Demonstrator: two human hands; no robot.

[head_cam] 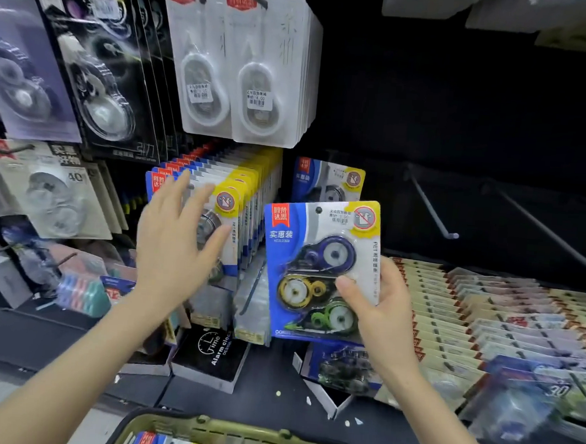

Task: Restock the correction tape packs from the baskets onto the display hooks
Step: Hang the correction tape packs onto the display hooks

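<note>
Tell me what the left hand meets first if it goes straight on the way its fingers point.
Most likely the front pack of the full hanging row: the left hand, fingers straight, points at its face. Depth is unclear, so it may already touch it.

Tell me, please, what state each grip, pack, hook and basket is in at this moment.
left grip, open, fingers straight, in front of the hung row.
right grip, holds the held pack by its lower right corner.
held pack, upright, on no hook.
hung row, hanging, many packs deep.
bare hook, nothing on it.
basket, holds packs.
</note>
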